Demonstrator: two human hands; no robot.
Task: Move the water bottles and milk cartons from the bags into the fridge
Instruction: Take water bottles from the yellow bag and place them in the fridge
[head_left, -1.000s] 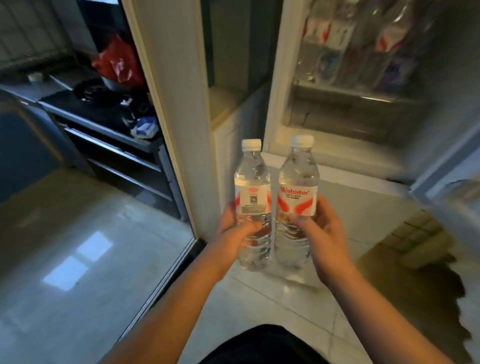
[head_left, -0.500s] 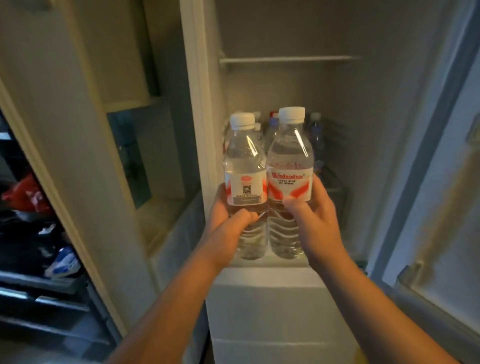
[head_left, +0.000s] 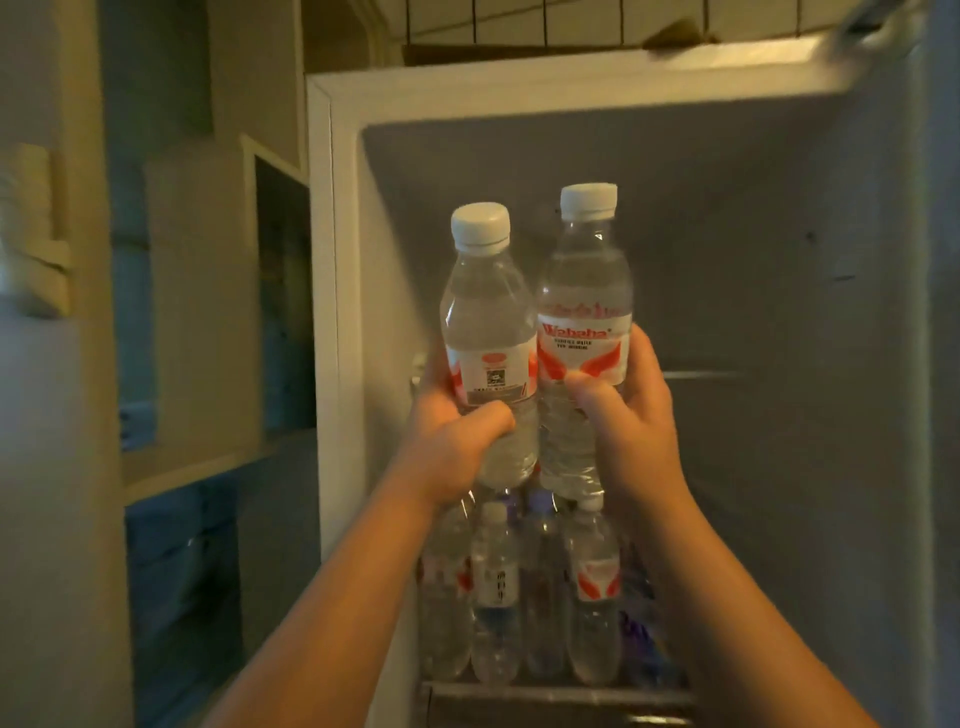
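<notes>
- We have raised both bottles from a lower level to the upper compartment of the open white fridge (head_left: 332, 260).
- Our left hand (head_left: 457, 431) clamps the clear plastic white-capped left water bottle (head_left: 488, 332), and our right hand (head_left: 634, 415) the matching right water bottle (head_left: 584, 312); the bottles touch.
- Stored bottles (head_left: 592, 597) crowd the shelf below, so we judge these go higher.

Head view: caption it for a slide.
Left hand holds left bottle, right hand holds right bottle, above stored bottles in open fridge.

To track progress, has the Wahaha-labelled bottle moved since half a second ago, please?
Yes: the Wahaha-labelled bottle rose from level with the stored bottles to above them.
</notes>
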